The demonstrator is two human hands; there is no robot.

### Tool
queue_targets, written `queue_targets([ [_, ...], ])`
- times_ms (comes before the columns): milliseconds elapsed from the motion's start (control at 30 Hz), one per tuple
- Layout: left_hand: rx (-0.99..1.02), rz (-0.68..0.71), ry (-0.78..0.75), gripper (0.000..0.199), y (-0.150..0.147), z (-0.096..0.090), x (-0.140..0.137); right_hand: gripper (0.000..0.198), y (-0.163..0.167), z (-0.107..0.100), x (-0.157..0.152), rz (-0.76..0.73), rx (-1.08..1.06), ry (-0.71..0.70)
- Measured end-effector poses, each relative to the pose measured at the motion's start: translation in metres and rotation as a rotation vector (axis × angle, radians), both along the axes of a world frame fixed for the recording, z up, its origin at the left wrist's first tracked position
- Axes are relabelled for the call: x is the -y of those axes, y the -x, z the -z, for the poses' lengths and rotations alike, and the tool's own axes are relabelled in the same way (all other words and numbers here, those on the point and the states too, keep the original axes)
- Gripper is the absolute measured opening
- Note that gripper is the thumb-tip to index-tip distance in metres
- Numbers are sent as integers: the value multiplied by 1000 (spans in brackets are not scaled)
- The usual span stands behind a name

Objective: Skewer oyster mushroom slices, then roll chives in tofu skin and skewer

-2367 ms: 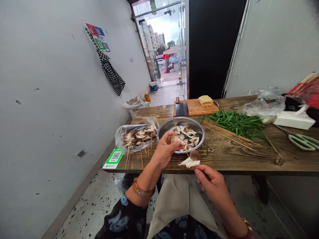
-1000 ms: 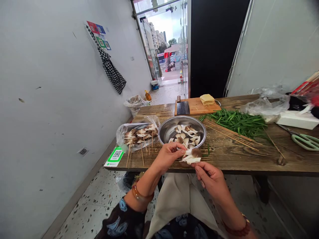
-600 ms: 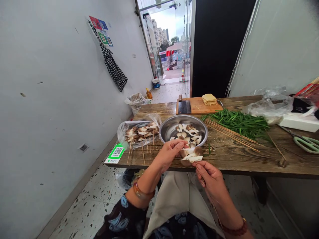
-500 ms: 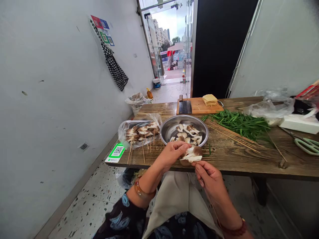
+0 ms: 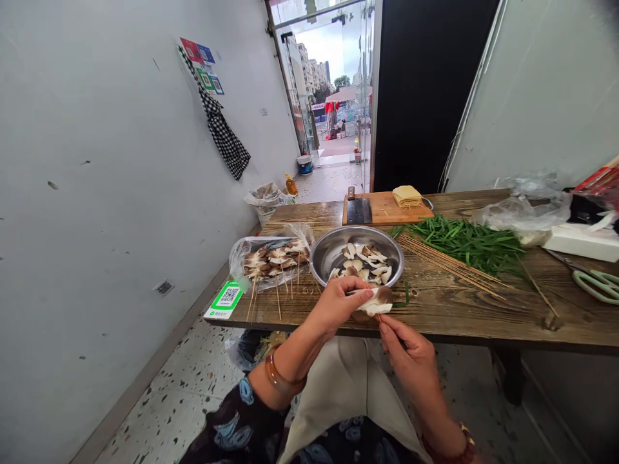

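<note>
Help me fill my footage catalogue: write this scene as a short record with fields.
Left hand: pinching a white-and-brown mushroom
Right hand: gripping a thin skewer at that mushroom
Metal bowl: holds loose mushroom pieces
Left of bowl: skewered mushrooms, clear plastic bag about them
Right of bowl: bare skewers beside green leaves
Behind bowl: cutting board bearing cleaver, stacked yellow sheets

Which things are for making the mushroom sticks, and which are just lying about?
Seems in use:
mushroom pieces in the left hand
stick in the right hand
metal bowl of loose mushrooms
spare sticks
filled sticks

Seems just lying about:
cleaver
cutting board
yellow stack
green leaves
scissors
QR card
</note>
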State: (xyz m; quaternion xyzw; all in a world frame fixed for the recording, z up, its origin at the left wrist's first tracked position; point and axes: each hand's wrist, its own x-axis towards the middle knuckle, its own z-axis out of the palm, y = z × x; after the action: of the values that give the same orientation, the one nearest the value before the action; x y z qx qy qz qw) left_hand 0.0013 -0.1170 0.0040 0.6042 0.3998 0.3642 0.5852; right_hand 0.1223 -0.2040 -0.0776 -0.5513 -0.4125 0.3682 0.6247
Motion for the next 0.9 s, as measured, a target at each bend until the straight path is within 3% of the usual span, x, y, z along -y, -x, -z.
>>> queue_targets([
  [167,-69,52,-79,29,0,-8,-7,29,-10,4,-4,-46,-44,-10],
  [333,-31,-34,-135,35,5,-14,-47,33,-33,9,-19,80,-297,-52],
  [433,-256,-48,-306,27,4,-6,-79,31,-44,9,-29,101,-450,-72],
  [600,-839,-33,-631,21,-6,8,-129,31,-51,7,-39,92,-559,-58],
  [900,-1083,113,-714,38,-19,20,-176,33,-56,19,-45,31,-492,-56],
])
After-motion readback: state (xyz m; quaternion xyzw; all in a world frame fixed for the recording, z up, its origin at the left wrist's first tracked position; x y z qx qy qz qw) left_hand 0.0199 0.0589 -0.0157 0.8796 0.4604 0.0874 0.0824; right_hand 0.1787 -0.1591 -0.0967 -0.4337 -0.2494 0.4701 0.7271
